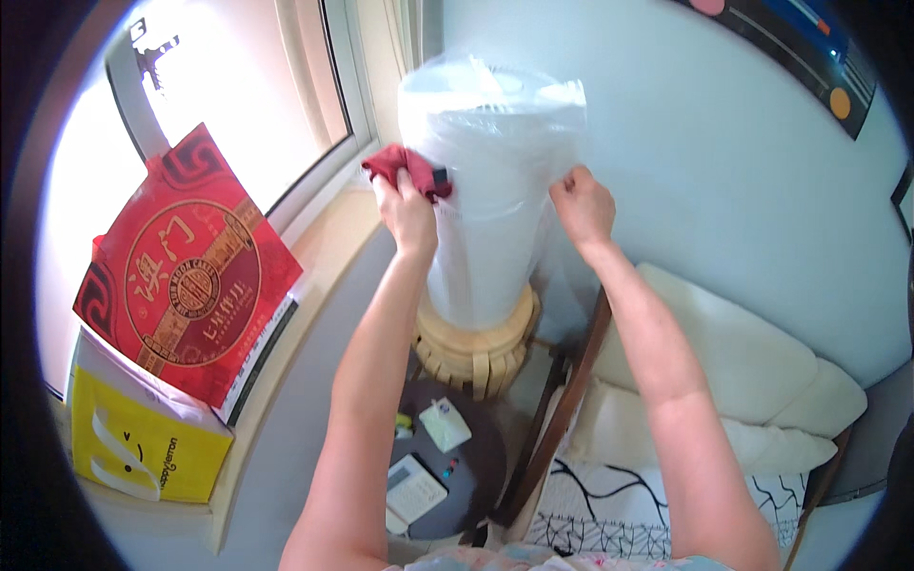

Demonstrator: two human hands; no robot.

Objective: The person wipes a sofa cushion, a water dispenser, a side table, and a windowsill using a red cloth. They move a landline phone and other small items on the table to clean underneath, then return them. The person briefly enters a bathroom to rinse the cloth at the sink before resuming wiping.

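A tall white cylindrical appliance point(493, 243) stands before me under a loose clear plastic cover point(493, 132). It rests on a round pale wooden stand point(477, 350) with a slatted side. My left hand point(408, 214) grips a crumpled dark red cloth point(400, 163) with a small black tab, against the left side of the cover. On the opposite side, my right hand point(585, 203) has its fingers curled and pinches the edge of the plastic. The appliance's top is blurred by glare and folds in the plastic.
Left, a red mooncake package point(193, 278) and a yellow bag point(143, 442) occupy the windowsill point(343, 221). Below, a round dark table point(478, 492) bears a calculator point(418, 492) and a soft pack point(445, 425). A wood-armed sofa point(714, 335) sits right, along the wall.
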